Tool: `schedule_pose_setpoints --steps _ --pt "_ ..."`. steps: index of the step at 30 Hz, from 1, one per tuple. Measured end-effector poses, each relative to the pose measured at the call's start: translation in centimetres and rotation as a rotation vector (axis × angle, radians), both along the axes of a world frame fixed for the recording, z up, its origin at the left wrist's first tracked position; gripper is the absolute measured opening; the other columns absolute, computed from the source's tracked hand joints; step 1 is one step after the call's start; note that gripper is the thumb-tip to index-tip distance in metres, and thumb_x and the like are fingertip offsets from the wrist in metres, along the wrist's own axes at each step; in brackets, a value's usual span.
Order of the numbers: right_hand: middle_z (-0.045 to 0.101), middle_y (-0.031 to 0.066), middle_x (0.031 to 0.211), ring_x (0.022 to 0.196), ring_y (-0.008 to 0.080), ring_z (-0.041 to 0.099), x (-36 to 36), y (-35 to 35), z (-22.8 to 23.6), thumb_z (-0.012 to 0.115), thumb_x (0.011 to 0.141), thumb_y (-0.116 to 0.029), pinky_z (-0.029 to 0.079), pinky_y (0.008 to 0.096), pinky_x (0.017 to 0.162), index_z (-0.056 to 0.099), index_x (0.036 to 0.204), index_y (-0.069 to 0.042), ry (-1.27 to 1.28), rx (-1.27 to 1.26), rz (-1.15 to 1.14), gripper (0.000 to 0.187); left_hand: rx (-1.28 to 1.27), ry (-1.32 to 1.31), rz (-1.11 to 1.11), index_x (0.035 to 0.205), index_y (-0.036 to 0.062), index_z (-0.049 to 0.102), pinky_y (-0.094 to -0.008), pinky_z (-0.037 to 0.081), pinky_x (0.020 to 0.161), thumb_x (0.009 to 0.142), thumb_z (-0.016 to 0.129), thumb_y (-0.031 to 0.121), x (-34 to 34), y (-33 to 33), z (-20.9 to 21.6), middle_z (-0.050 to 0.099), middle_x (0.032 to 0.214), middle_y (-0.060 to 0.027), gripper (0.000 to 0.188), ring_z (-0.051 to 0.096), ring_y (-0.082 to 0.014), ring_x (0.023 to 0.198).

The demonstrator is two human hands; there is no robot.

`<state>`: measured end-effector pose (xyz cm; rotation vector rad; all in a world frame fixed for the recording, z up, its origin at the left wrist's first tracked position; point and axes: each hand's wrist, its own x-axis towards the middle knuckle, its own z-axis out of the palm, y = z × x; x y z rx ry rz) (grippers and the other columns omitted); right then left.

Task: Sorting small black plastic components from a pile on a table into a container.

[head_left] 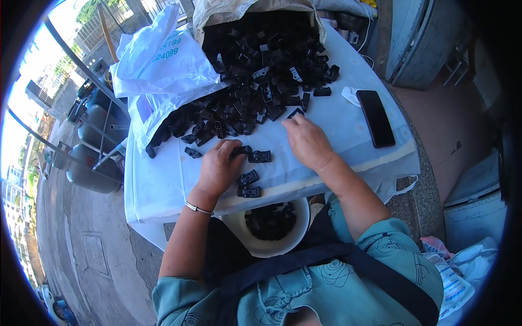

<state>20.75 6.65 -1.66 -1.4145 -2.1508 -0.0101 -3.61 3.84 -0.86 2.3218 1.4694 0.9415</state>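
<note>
My left hand (216, 165) rests on the white-covered table, its fingers curled round a small black plastic part (242, 151). Beside those fingertips lies another black part (260, 156), and nearer me are two more black parts (248, 177). My right hand (308, 140) reaches to the front of a big heap of black plastic parts (255, 81), thumb and fingers pinched on one small black part (296, 113). The heap spills from an opened paper-like sack (234, 7). Below the table edge, a white bucket (265, 251) between my legs holds several black parts.
A black phone (376, 119) lies on the table (348, 163) at the right, over a bit of white paper. A crumpled white plastic bag (163, 60) covers the heap's left side. Grey gas cylinders (92, 168) stand left of the table. Plastic bags (459, 277) sit at the lower right.
</note>
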Motion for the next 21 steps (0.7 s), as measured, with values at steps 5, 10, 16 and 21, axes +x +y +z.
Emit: schedule_pose_setpoints --steps 5,10,16,21 --pt "0.064 0.0142 0.094 0.082 0.0318 0.063 -2.3 -0.7 1.2 0.06 0.087 -0.006 0.051 0.0349 0.071 0.064 0.103 -0.003 0.591 -0.309 0.463 0.017 -0.066 -0.078 -0.143 0.103 0.0047 0.065 -0.0299 0.052 0.065 0.074 0.073 -0.002 0.5 -0.5 0.3 0.064 0.094 -0.0088 0.031 0.063 -0.0189 0.071" --pt "0.065 0.016 0.091 0.077 0.0346 0.062 -2.1 0.7 0.6 0.056 0.09 -0.009 0.052 0.0383 0.069 0.064 0.096 -0.002 0.417 -0.131 0.1 0.012 -0.151 -0.179 -0.28 0.104 0.0049 0.066 -0.0287 0.053 0.071 0.075 0.073 -0.002 -0.3 -1.4 0.1 0.064 0.096 -0.0068 0.03 0.064 -0.0173 0.082" --pt "0.064 0.0138 0.092 0.079 0.0335 0.062 -1.1 -0.3 1.5 0.062 0.089 -0.015 0.052 0.0392 0.072 0.066 0.1 -0.005 0.234 -0.002 0.107 0.016 -0.104 -0.2 -0.115 0.105 0.0074 0.065 -0.0336 0.053 0.072 0.072 0.075 0.005 0.4 -1.6 -0.6 0.065 0.092 -0.0074 0.035 0.063 -0.0239 0.079" --pt "0.063 0.0121 0.097 0.084 0.031 0.062 -1.3 -1.0 0.9 0.063 0.088 -0.015 0.052 0.0388 0.074 0.067 0.109 -0.006 0.055 0.014 0.384 0.023 -0.08 -0.166 -0.08 0.113 0.0086 0.06 -0.0334 0.053 0.072 0.072 0.076 0.007 0.5 -1.6 -0.9 0.065 0.093 -0.0061 0.044 0.062 -0.0222 0.077"
